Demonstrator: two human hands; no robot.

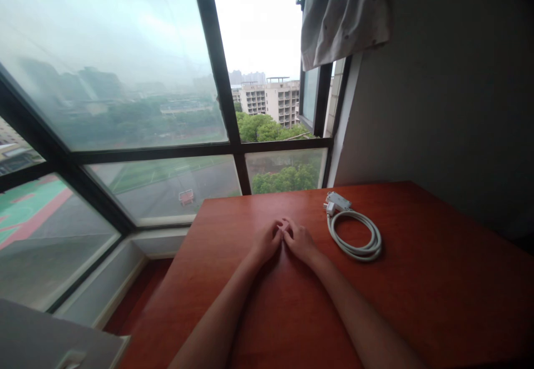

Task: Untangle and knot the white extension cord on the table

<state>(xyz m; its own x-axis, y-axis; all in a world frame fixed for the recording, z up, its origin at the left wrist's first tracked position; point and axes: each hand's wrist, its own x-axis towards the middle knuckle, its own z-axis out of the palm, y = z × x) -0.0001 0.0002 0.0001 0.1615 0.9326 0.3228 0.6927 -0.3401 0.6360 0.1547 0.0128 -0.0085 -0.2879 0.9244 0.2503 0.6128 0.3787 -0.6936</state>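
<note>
My left hand (267, 240) and my right hand (298, 239) meet over the middle of the reddish-brown wooden table (279, 313). Their fingers are curled in and the fingertips come together. A small pinkish patch shows between them, too small to tell whether it is an object or skin. To the right of my right hand, and apart from it, lies a coiled white power strip cable (359, 255). Its plug (331, 208) and the white power strip (339, 200) rest at the far side of the coil.
Large dark-framed windows (158, 149) stand behind and left of the table, with one pane open. A pale curtain (342, 21) hangs at the upper right. A wall (425, 107) rises behind the table's right side. A white surface (54, 335) is at the lower left.
</note>
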